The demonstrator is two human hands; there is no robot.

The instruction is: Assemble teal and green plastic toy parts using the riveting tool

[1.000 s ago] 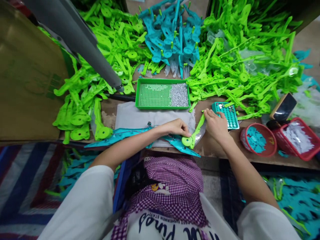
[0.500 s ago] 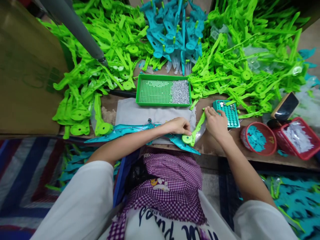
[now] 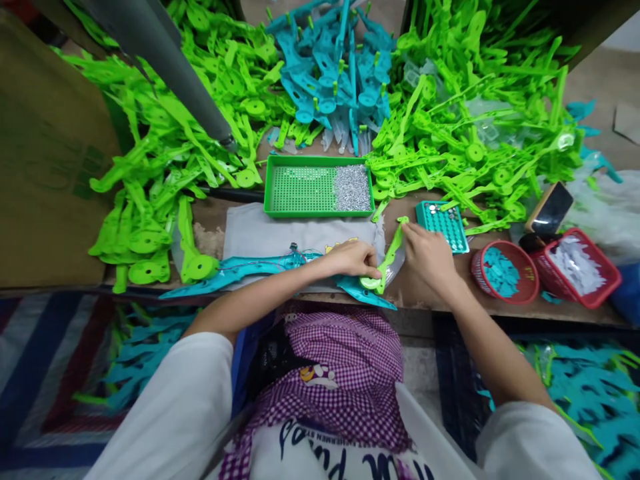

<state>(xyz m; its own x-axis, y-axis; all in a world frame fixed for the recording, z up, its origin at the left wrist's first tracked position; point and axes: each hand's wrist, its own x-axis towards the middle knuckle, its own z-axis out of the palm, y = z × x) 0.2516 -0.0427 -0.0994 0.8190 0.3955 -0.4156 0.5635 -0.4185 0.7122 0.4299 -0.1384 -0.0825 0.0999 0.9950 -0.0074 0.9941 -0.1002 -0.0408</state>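
Observation:
Pinched fingers of my left hand (image 3: 356, 259) hold the round lower end of a lime-green plastic arm (image 3: 393, 255). That end lies over the right part of a long turquoise plastic shell (image 3: 257, 265), which has thin reddish wires along it and a small dark component (image 3: 294, 247) at its upper edge. My left forearm covers part of the shell. At the arm's upper end, the fingers of my right hand (image 3: 429, 255) are pressed together against its side. A clear plastic piece (image 3: 397, 265) shows beside the arm.
Behind the grey cloth (image 3: 245, 227) stands a green tray (image 3: 270, 193) of small silvery pieces. A teal tray (image 3: 453, 230) and two red baskets (image 3: 527, 293) sit to the right, near a phone (image 3: 550, 210). Piles of lime-green parts (image 3: 450, 133) surround turquoise parts (image 3: 320, 73). A grey pole (image 3: 170, 73) slants overhead.
The camera view has shifted slightly. My right fingers have moved a little down from the green arm's tip, which now shows more. My left hand remains at the round end.

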